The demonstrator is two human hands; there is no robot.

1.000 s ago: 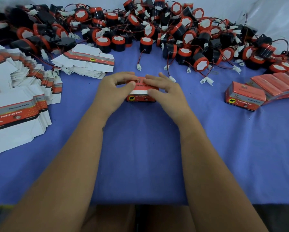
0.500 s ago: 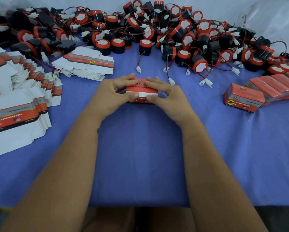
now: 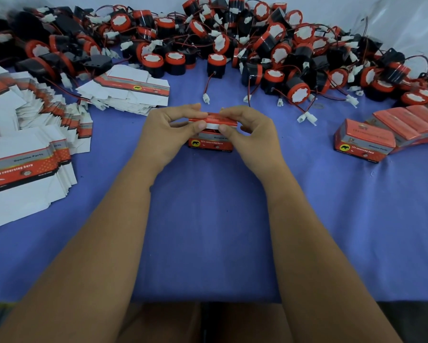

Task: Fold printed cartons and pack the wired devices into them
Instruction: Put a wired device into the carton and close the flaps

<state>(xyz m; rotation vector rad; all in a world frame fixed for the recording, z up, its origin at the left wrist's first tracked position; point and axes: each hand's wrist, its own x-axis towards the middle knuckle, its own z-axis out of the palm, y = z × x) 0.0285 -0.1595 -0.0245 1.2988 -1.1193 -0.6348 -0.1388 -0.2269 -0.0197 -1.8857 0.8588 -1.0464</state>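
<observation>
I hold one small red carton in the middle of the blue tablecloth. My left hand pinches the left end of its top flap between thumb and fingers. My right hand pinches the right end the same way. The flap is white underneath and is not all the way down. The carton sits on the cloth, right between my hands.

The front of the carton says "12v reversing horn" in small letters, next to a yellow circle with a black elephant in it. Above that I can read part of "Genuine Parts".

On my right is a row of closed cartons. The nearest one has the same elephant and the same words. I can count about five there, but the far ones run off the edge.

On my left lie two piles of flat cartons, too many to count, and a smaller pile farther back. The top one also says "Genuine Parts" and "12v reversing horn".

At the back is a big heap of black and red horns with red wires and white plugs. There are far too many to count.
</observation>
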